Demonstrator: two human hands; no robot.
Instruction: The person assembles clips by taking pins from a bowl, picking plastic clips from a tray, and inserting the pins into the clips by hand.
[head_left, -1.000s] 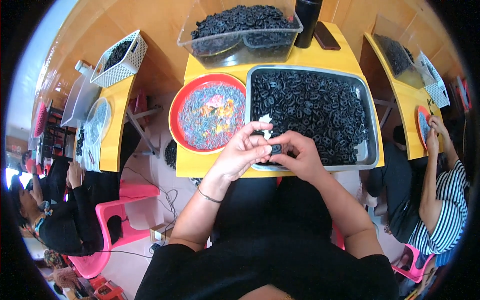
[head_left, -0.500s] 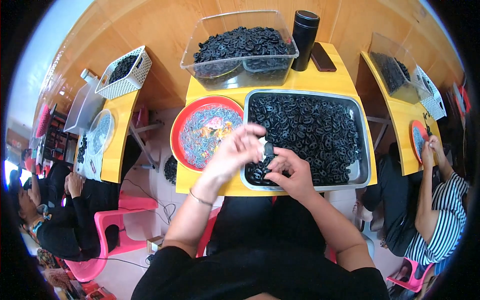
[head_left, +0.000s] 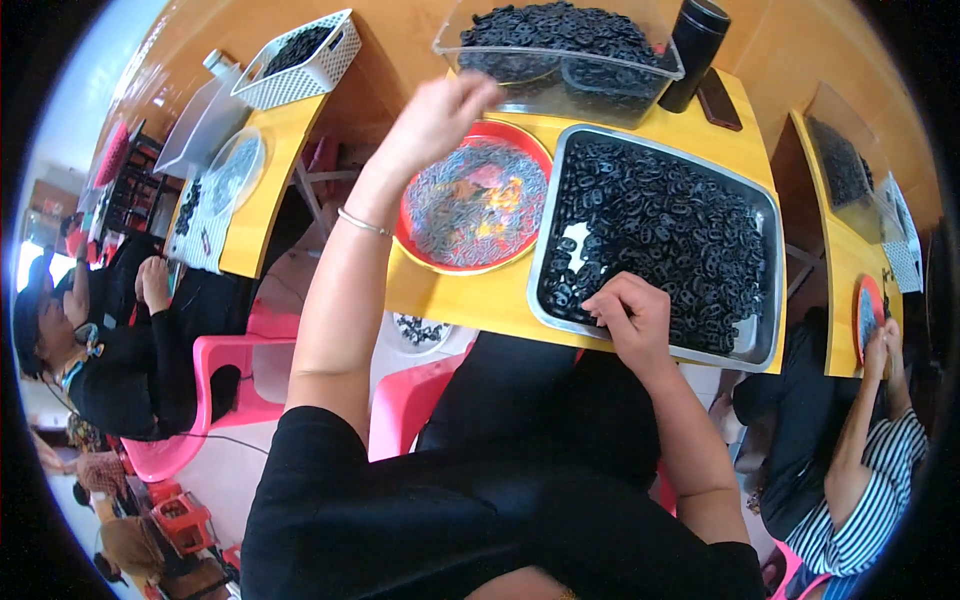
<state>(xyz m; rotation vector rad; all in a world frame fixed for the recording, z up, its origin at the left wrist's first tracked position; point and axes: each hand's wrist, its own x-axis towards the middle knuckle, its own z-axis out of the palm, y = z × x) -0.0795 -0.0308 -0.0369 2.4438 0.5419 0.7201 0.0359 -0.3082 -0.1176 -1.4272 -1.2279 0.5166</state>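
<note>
My left hand is raised over the far edge of a round red tray, near the front wall of a clear plastic bin. Its fingers are smeared by motion, so whether it holds anything is hidden. The red tray is spread with many thin, greyish pin-like pieces. My right hand is curled closed over the near side of a rectangular metal tray. Small black oval pieces with holes fill that tray. Anything between the right fingertips is too small to make out.
More black pieces fill the bin; a black cylindrical flask and a dark phone stand beside it. A white bowl is below the table's left edge. People sit at yellow tables left and right.
My left hand has left my right hand above the metal tray and swung up and left toward the bin. The right hand stays over the metal tray, its fingers now more curled. The view has shifted.
</note>
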